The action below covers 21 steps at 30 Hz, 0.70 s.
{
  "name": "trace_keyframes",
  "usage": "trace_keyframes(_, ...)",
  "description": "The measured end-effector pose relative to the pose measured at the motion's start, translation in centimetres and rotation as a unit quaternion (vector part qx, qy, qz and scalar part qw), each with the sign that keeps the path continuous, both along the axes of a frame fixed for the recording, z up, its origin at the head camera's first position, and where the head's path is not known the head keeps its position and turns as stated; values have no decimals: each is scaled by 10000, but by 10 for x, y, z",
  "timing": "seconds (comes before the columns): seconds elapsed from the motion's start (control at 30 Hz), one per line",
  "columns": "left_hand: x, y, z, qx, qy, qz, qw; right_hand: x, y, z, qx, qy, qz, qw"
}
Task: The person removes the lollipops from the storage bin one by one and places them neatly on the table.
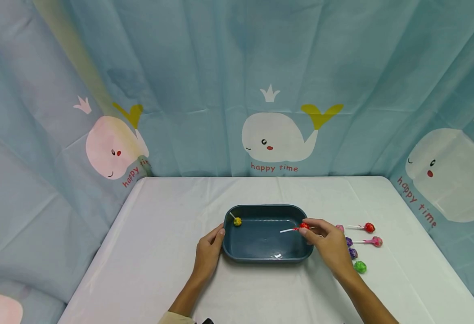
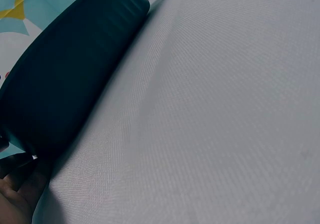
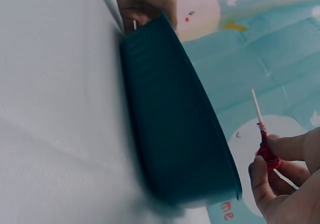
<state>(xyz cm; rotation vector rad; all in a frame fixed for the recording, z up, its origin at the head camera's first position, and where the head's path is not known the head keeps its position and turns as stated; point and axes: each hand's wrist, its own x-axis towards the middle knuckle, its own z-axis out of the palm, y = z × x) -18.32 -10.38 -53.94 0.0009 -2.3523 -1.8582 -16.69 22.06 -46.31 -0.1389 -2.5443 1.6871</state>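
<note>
A dark blue-green rectangular tray [image 1: 267, 260] with rounded corners stands on the white cloth. My left hand [image 1: 208, 253] holds its left end, thumb up at the rim and fingers against the outer side. Inside the tray's upper left corner lies a yellow lollipop [image 1: 237, 221]. Above the tray's right end, my right hand [image 1: 331, 246] pinches a red lollipop [image 3: 269, 157] by its wrapped candy head between thumb and fingers. The white stick points left over the tray in the head view.
To the right of the tray lie several wrapped lollipops: a red one [image 1: 369, 227], pink ones [image 1: 376, 241], purple ones [image 1: 353, 254] and a green one [image 1: 360, 267]. My right hand partly hides some. A blue curtain [image 1: 204, 135] with whale prints surrounds the table's far sides.
</note>
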Motion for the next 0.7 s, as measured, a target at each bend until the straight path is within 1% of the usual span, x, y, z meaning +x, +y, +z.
trace_keyframes(0.13,0,0,0,52,7,-30,10000,1,9,-1,-74,-55,-145,9999)
trace_keyframes(0.3,0,0,0,62,14,-40,10000,5,17,0,96,-186,-347,9992)
trace_keyframes(0.5,1,0,0,78,14,-47,10000,11,28,3,149,-300,-494,9982)
trace_keyframes(0.7,0,1,0,72,18,-31,10000,15,40,-1,145,-308,-656,9973)
